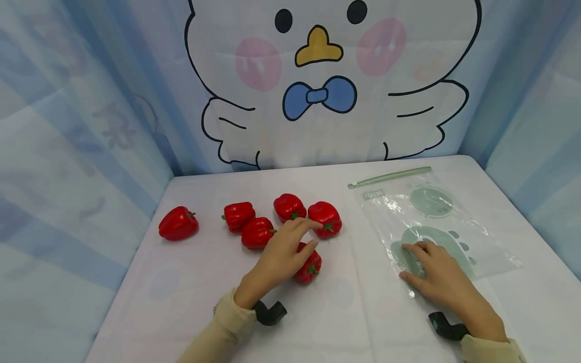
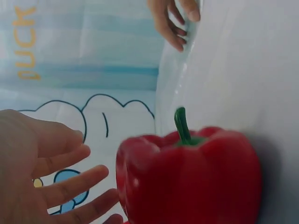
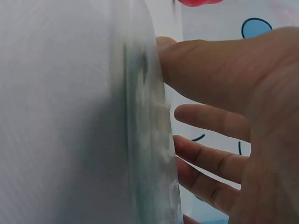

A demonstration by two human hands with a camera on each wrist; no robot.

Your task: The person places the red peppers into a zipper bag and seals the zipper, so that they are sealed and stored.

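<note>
Nearest, 2 soft beige cuffs sit behind black wrist mounts of smooth, curved make. The left hand hovers over the nearest pepper, fingers spread and gently bent, gripping nothing; whether a fingertip brushes the skin, I cannot tell. The right hand lies on the lower part of a clear plastic bag, thumb and fingers apart and loosely bent, their tips against the thin film, pinching no fold that shows.

That nearest pepper is glossy red, blocky and lobed, with a stubby, curved green stem. Just beyond are 4 more of the same shiny kind: a pair of peppers nearly touching to the left, and 2 peppers side by side behind the left hand. A further pepper lies on its side, well apart at the far left.

The bag lies flat, crinkled and glinting, printed in pale green, its far edge closed by a stiff green strip. A matte white cloth covers the table. Behind hangs a creased fabric backdrop with a rounded cartoon bird.
</note>
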